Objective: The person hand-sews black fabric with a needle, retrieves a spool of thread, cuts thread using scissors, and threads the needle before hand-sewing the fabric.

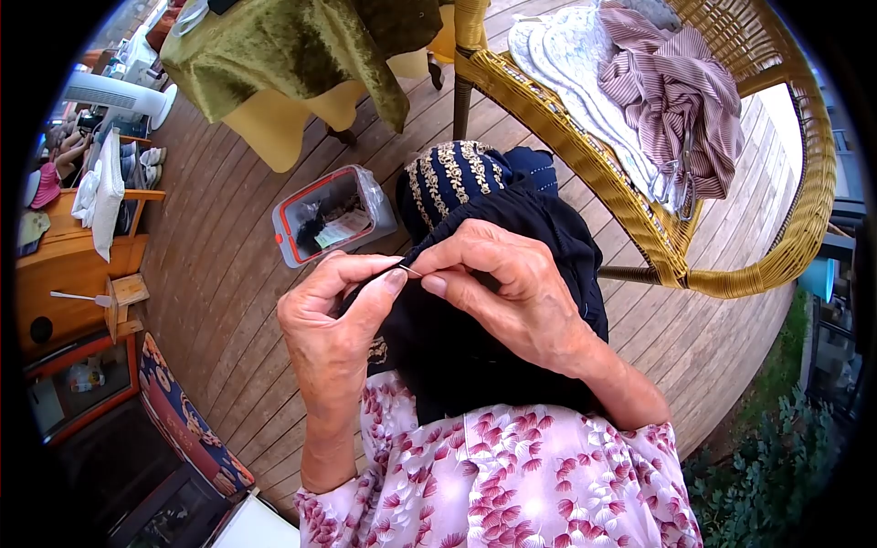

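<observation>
Black cloth point(457, 352) lies bunched across my lap. My left hand point(331, 306) is closed on an edge of it, pinched between thumb and forefinger. Between the thumb and forefinger of my right hand point(516, 292) is a thin, light sewing needle point(412, 271), its end right by the left thumb tip. Whether the needle has gone into the cloth is too small to make out, and no thread can be told against the black. Under the cloth, my knee shows in dark blue fabric with cream embroidered bands point(448, 183).
A grey bin with a red-orange rim point(280, 219) stands on the wooden deck point(219, 210), holding scraps. At the right is a wicker chair point(585, 151) with a striped garment point(671, 91). A table under a green velvet cloth point(283, 55) stands ahead; wooden furniture point(68, 256) is at left.
</observation>
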Tool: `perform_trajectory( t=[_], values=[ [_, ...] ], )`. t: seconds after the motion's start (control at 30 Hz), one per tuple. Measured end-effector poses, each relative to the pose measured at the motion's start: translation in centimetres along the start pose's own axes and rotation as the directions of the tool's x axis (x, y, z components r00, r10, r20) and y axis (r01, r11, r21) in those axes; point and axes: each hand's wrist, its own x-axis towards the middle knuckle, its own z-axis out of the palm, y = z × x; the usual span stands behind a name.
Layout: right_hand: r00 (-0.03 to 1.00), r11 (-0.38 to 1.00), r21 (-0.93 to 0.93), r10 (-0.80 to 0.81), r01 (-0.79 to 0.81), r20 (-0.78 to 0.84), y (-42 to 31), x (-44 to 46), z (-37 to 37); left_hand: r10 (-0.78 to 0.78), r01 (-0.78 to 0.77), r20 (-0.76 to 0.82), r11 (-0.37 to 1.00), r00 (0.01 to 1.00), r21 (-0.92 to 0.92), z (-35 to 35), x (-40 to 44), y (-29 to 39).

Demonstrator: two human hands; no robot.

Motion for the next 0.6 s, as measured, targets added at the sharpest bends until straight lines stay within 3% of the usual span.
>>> perform_trajectory(
  t=[0.3,0.37,0.47,0.6],
  values=[
    [0.999,1.000,0.003,0.028,-0.028,0.016,-0.15,-0.04,-0.05,0.009,-0.008,-0.017,0.997,1.000,0.070,0.05,-0.16,0.01],
    [0.999,0.999,0.021,0.034,-0.034,0.010,-0.15,-0.08,-0.01,0.153,-0.130,-0.065,0.955,0.986,0.266,0.37,-0.33,0.11],
    [0.999,0.998,0.048,0.036,-0.037,0.006,-0.07,-0.04,0.03,0.284,-0.222,-0.092,0.880,0.954,0.420,0.72,-0.71,0.34],
    [0.996,0.995,0.051,0.086,-0.087,0.032,-0.31,0.04,-0.03,0.369,-0.281,-0.093,0.828,0.925,0.485,0.90,-0.74,0.39]
  ],
)
